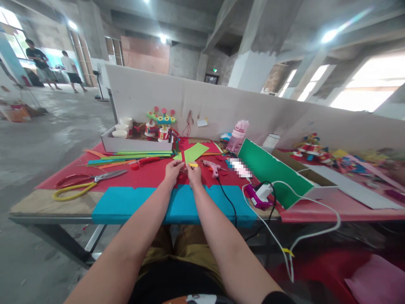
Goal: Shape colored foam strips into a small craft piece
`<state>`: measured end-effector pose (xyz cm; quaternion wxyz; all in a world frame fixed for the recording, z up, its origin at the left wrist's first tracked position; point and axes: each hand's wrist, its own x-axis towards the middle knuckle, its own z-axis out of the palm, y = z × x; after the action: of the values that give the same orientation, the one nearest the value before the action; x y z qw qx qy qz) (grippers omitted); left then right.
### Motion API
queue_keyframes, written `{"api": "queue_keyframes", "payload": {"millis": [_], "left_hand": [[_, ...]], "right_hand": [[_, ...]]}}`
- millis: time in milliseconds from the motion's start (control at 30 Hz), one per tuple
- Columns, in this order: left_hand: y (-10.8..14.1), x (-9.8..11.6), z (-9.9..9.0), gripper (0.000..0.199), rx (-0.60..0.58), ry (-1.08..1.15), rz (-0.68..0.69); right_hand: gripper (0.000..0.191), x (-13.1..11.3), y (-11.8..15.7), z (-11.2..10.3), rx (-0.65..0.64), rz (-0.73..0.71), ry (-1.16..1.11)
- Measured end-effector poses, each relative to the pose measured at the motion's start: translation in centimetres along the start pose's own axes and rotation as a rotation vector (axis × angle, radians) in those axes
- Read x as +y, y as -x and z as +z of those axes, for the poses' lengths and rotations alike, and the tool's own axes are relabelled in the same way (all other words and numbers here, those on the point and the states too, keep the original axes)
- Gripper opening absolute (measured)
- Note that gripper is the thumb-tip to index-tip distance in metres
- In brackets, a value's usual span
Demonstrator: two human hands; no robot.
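Note:
Close together over the red-covered table, my left hand (173,170) and my right hand (194,174) have their fingertips pinched. A narrow red paper strip (182,156) stands up between them, apparently in the left fingers. A small yellow paper piece (193,165) shows at my right fingers. Just beyond lies a light green paper sheet (196,153). Right of my right hand rests a pink hot glue gun (214,168) with a black cord. Blue paper (133,203) covers the table's front edge under my wrists.
Large scissors (91,182) and red-handled scissors (144,161) lie left, near paper strips (136,153). Behind are a box (136,146) with cups and paper figures, and a pink bottle (238,135). A power strip (257,198) with cables and a green panel (275,171) stand right.

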<state>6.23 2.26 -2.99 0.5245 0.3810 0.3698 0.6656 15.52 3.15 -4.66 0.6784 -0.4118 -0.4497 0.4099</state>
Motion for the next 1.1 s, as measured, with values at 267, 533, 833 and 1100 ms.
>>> {"api": "queue_keyframes", "payload": {"millis": [267, 533, 833, 1100], "left_hand": [[0.1, 0.2, 0.1, 0.032, 0.028, -0.005, 0.013], [0.0, 0.1, -0.1, 0.031, 0.035, -0.014, 0.03], [0.0, 0.3, -0.2, 0.032, 0.045, 0.004, 0.032], [-0.4, 0.0, -0.1, 0.033, 0.049, 0.063, 0.002]], "right_hand": [[0.012, -0.2, 0.2, 0.1, -0.052, 0.02, 0.013], [0.012, -0.2, 0.1, 0.0, -0.045, 0.017, 0.015], [0.015, -1.0, 0.8, 0.5, -0.134, 0.098, -0.125], [0.021, -0.7, 0.2, 0.3, -0.055, 0.087, -0.194]]}}
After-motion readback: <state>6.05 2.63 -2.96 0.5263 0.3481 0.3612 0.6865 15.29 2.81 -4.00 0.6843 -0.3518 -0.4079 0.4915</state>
